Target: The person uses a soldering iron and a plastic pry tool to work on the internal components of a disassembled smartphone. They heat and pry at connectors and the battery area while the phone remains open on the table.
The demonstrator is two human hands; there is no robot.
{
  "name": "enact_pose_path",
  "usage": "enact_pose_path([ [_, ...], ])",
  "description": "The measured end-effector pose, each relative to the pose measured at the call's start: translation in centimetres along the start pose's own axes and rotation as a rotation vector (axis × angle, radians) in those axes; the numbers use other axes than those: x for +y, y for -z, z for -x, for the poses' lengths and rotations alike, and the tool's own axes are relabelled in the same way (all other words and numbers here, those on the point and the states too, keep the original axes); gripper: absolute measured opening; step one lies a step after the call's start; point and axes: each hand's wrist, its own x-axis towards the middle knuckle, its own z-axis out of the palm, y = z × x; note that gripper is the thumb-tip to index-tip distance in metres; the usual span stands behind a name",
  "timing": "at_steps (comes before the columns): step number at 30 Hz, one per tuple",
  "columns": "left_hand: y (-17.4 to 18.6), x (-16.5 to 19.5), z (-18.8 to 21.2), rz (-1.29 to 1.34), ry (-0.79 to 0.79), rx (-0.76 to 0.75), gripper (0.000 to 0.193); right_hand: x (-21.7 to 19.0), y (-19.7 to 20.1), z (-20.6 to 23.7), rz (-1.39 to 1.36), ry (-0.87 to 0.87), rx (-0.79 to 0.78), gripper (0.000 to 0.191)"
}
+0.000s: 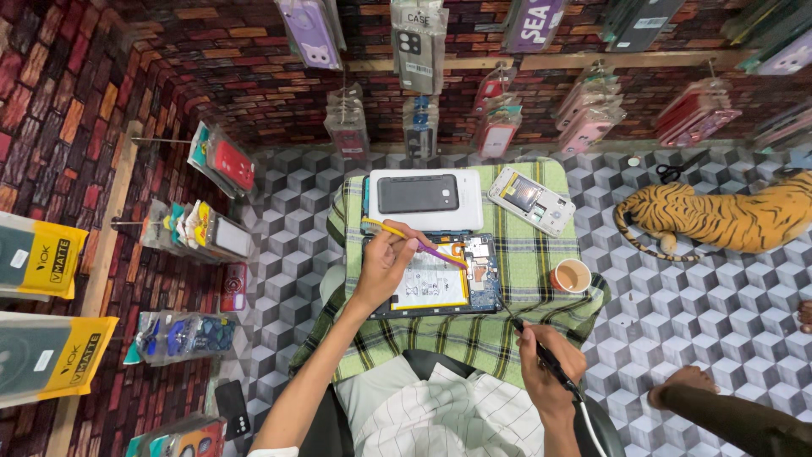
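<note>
Left hand [385,264] pinched shut on a yellow-and-purple pry tool [416,241], tip over the opened tablet [436,279] on the green checked cloth [524,262]. Right hand [550,364] closed round a black corded probe [541,355], near the tablet's lower right corner. Paper cup [572,276] just beside; white box [425,200] behind.

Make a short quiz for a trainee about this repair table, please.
1. True or false: the left hand holds a yellow and purple tool over the opened device.
2. What does the right hand hold? A) scissors B) a black corded tool C) a cup
3. Fill in: the small cup stands on the green checked ____.

Key: 1 true; 2 B; 3 cloth.
</note>
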Motion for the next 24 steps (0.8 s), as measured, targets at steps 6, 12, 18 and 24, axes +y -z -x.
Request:
enact_pose_path([
  [6, -0.1, -0.2, 0.1, 0.039, 0.010, 0.003, 0.010, -0.2, 0.1, 0.2, 0.069, 0.027, -0.015, 0.004],
  [12, -0.1, 0.0, -0.1, -0.030, -0.016, -0.006, 0.009, -0.3, 0.5, 0.4, 0.061, 0.025, -0.022, 0.004],
  [18, 0.0, 0.0, -0.4, -0.055, -0.022, -0.013, 0.010, -0.2, -0.2, -0.5, 0.073, 0.031, -0.014, 0.005],
  [24, 0.0, -0.3, -0.4, -0.008, -0.018, -0.011, 0.010, -0.1, 0.2, -0.2, 0.076, 0.019, -0.030, 0.006],
])
